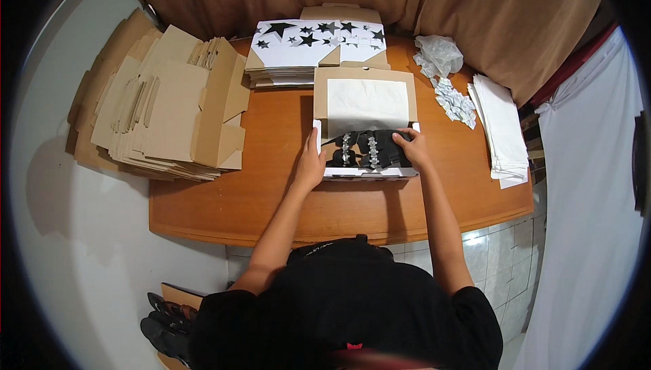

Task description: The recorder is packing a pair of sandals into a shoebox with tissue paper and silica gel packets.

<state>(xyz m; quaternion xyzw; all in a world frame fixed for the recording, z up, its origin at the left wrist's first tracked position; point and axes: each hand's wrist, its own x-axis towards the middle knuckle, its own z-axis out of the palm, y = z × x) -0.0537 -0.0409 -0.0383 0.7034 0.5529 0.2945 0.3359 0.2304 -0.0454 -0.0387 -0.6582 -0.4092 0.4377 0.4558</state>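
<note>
An open shoebox (pixel 369 174) sits in front of me with its brown lid raised at the far side. Inside lies a pair of black sandals (pixel 368 149) whose straps carry silvery ornaments. A white paper sheet (pixel 367 101) lies against the inside of the lid and runs down into the box. My left hand (pixel 312 165) grips the box's left wall, its fingers along the edge. At the right end of the sandals, my right hand (pixel 411 148) is closed on them with the thumb on top; its other fingers are partly hidden.
Flattened brown cartons (pixel 163 109) are stacked at the left. Star-printed box pieces (pixel 291 51) are piled at the back. Small white packets (pixel 454 102), a clear plastic bag (pixel 439 54) and white paper sheets (pixel 498 129) lie at the right. More dark footwear (pixel 166 326) is at the lower left.
</note>
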